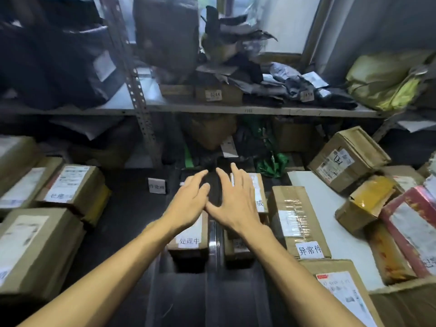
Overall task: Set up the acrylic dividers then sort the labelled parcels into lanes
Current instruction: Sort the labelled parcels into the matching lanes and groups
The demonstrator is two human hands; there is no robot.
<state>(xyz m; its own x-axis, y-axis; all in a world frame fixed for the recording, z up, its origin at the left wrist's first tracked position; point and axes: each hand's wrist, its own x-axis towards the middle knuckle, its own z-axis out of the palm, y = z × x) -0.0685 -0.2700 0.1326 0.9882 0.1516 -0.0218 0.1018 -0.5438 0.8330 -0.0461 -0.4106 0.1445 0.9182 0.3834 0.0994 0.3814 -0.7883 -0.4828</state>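
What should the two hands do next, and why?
Probably lower the left hand and right hand onto the dark divider standing between one labelled box and the next box, and steady it. Both hover open, holding nothing.

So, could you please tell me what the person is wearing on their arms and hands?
Nothing that shows. The left forearm and right forearm are bare to the frame edge, with no sleeve in view. The left hand and right hand have no gloves, and no watch, bracelet or ring is visible.
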